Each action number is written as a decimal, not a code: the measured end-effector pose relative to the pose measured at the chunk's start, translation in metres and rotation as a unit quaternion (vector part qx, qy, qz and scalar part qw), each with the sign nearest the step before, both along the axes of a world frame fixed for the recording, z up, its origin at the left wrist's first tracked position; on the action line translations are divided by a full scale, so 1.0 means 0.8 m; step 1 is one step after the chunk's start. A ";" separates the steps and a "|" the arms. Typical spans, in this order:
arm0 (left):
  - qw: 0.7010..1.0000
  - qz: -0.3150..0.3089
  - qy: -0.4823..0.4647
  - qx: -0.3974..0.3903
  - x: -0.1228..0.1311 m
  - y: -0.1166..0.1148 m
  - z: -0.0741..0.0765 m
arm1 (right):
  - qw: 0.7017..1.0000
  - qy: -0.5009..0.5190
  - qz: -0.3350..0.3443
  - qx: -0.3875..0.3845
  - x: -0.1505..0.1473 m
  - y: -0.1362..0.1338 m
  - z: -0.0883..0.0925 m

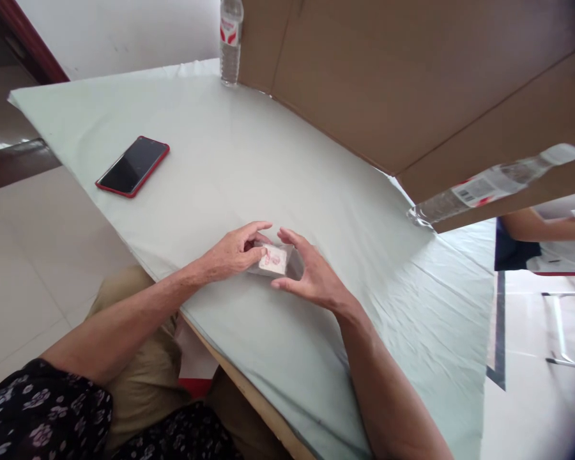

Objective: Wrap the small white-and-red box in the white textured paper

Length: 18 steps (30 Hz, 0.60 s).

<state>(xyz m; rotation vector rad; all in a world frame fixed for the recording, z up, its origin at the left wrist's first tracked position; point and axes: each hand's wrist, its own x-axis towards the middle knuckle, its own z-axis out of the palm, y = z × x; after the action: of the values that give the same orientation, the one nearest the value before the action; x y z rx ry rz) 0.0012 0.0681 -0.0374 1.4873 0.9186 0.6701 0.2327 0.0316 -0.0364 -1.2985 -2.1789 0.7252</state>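
A small white block with red print (274, 259), looking like a deck of cards, sits in or against a clear plastic case (294, 263) on the table near its front edge. My left hand (242, 248) has its thumb pressed on the block's left side, with the fingers curled behind it, partly hidden. My right hand (311, 268) is on the right of the case, thumb and fingers spread apart around it. Whether the right fingertips touch the plastic is hard to see.
A phone in a red case (134, 166) lies to the left on the pale green tablecloth (196, 153). Water bottles stand by the brown cardboard screen, one at the back (230, 45) and another at the right (489, 185). Beyond the screen, a person's arm (541, 227) shows.
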 end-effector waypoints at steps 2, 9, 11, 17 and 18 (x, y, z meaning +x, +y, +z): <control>1.000 0.003 -0.002 0.000 0.000 -0.001 0.001 | 0.999 -0.018 0.001 0.034 -0.004 -0.003 -0.005; 0.997 0.042 0.006 0.060 -0.003 0.002 0.008 | 0.992 -0.033 -0.052 0.110 -0.022 -0.013 -0.012; 0.996 0.047 0.040 0.066 -0.006 0.005 0.009 | 0.992 -0.036 -0.048 0.107 -0.026 -0.012 -0.018; 0.995 0.016 0.068 0.076 -0.019 0.010 0.009 | 0.994 -0.027 -0.006 0.106 -0.023 -0.007 -0.023; 0.995 0.009 0.067 0.072 -0.020 0.010 0.008 | 0.995 -0.023 -0.004 0.101 -0.022 -0.007 -0.022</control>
<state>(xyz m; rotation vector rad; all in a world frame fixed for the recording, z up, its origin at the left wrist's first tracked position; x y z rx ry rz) -0.0148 0.0759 -0.0311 1.6705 1.0047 0.6674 0.2152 0.0263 -0.0541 -1.2301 -2.2166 0.4603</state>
